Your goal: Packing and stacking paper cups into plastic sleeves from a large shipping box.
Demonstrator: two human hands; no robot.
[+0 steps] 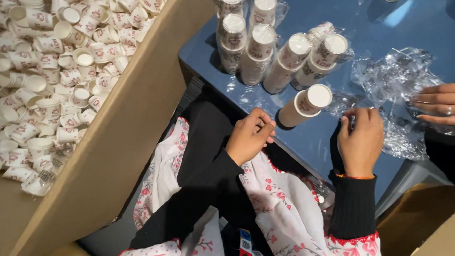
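Observation:
My left hand (250,135) rests at the near edge of the blue table (308,142), fingers curled in with nothing visible in them. My right hand (361,141) pinches the edge of a crumpled clear plastic bag (393,81) that lies on the table. Between and just beyond my hands, a short stack of white paper cups (306,105) lies tilted with its base towards me. Several taller cup stacks in clear sleeves (264,47) stand behind it.
A large cardboard box (130,118) on my left holds a heap of loose printed paper cups (51,69). Another person's hand with a ring (443,102) rests on the plastic at the right. More cardboard (427,239) is at the lower right.

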